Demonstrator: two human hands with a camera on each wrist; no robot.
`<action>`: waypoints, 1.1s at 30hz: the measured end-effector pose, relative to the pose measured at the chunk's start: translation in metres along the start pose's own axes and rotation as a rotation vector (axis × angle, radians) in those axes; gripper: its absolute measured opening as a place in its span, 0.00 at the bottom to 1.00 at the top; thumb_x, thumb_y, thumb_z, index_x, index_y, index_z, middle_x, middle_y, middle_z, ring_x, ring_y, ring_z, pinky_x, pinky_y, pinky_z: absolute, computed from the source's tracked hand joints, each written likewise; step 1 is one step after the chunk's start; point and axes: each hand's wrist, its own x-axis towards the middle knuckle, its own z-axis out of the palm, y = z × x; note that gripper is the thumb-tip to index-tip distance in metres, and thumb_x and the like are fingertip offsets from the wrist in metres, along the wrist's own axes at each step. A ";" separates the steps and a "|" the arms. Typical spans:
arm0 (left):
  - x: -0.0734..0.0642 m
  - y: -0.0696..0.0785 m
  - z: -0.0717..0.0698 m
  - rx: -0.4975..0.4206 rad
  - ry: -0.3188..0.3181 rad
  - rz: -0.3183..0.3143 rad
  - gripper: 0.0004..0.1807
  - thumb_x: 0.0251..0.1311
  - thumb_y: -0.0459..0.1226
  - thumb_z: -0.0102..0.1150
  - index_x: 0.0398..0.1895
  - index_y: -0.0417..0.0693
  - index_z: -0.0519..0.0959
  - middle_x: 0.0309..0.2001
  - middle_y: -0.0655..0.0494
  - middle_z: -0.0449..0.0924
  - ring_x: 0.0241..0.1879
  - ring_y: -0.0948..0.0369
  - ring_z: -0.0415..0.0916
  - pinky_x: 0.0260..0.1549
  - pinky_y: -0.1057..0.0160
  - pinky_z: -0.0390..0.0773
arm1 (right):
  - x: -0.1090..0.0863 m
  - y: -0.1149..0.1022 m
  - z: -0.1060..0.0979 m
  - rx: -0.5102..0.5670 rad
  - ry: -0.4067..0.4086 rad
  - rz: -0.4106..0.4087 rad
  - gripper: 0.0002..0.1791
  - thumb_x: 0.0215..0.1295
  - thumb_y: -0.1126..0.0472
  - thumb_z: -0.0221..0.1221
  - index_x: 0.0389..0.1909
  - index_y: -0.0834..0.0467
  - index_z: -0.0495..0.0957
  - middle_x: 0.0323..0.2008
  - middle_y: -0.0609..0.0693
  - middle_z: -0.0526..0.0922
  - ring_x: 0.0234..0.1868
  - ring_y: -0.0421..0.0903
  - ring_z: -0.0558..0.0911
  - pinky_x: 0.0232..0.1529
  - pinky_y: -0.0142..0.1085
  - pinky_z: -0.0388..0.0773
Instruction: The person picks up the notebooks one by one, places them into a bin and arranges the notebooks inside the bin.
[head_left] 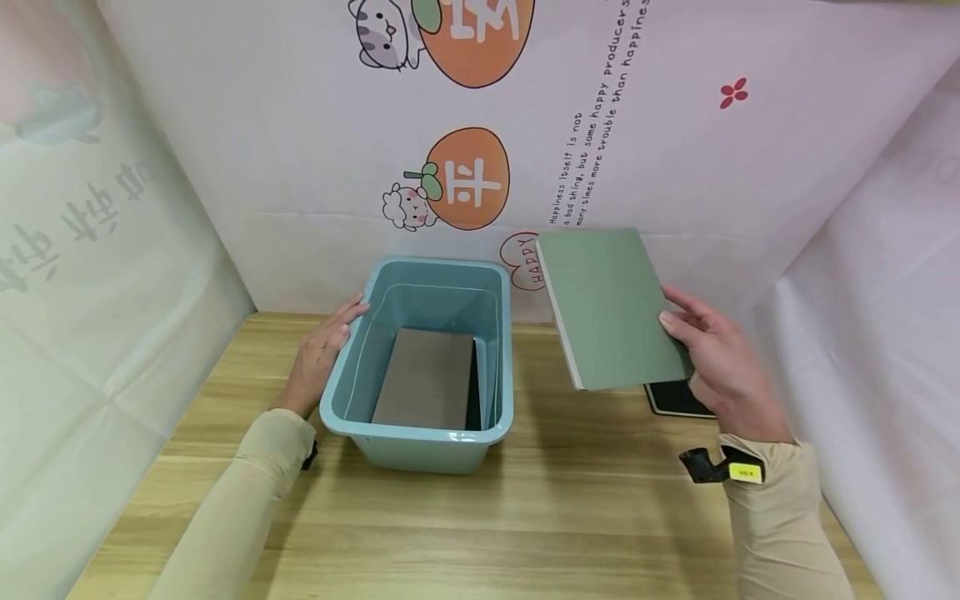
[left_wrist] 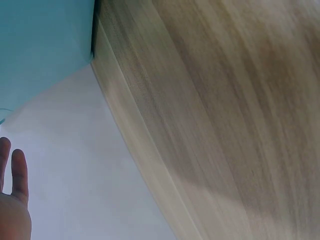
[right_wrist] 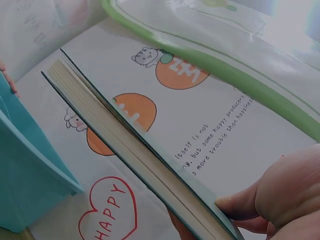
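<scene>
My right hand [head_left: 723,367] holds a green hardcover notebook [head_left: 611,308] by its right edge, thumb on the cover and fingers beneath. The notebook is raised and tilted, right of a blue plastic bin [head_left: 420,450]. In the right wrist view the page edges of the notebook [right_wrist: 135,150] face the camera, and the thumb presses on its cover. My left hand [head_left: 318,358] rests against the bin's left rim with fingers extended. Inside the bin lies a grey-brown book [head_left: 426,379], with a dark edge showing along its right side. Two left fingers [left_wrist: 19,172] appear in the left wrist view.
A black notebook [head_left: 678,400] lies on the wooden table [head_left: 570,508], partly hidden under the green notebook and right hand. Behind the table hangs a white printed curtain [head_left: 300,150] with orange fruit drawings; pale curtains [head_left: 892,333] also stand at both sides.
</scene>
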 end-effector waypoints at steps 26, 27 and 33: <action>0.000 -0.003 -0.001 0.018 -0.007 -0.009 0.24 0.83 0.47 0.32 0.75 0.74 0.66 0.80 0.69 0.57 0.81 0.57 0.53 0.75 0.36 0.56 | 0.000 -0.027 0.025 0.407 -0.162 0.012 0.37 0.75 0.54 0.57 0.81 0.45 0.54 0.54 0.44 0.70 0.51 0.36 0.79 0.46 0.30 0.83; 0.000 -0.003 -0.001 0.017 -0.007 -0.010 0.24 0.83 0.48 0.32 0.75 0.74 0.66 0.80 0.69 0.57 0.81 0.57 0.53 0.74 0.36 0.56 | 0.000 -0.028 0.026 0.412 -0.163 0.010 0.37 0.75 0.54 0.57 0.81 0.45 0.54 0.53 0.44 0.70 0.51 0.36 0.79 0.46 0.30 0.83; -0.001 -0.004 0.000 0.007 -0.005 -0.006 0.24 0.83 0.47 0.32 0.75 0.73 0.66 0.80 0.69 0.57 0.81 0.57 0.53 0.74 0.36 0.56 | 0.000 -0.033 0.034 0.426 -0.158 -0.010 0.38 0.74 0.55 0.58 0.81 0.46 0.55 0.52 0.44 0.71 0.50 0.36 0.79 0.46 0.28 0.83</action>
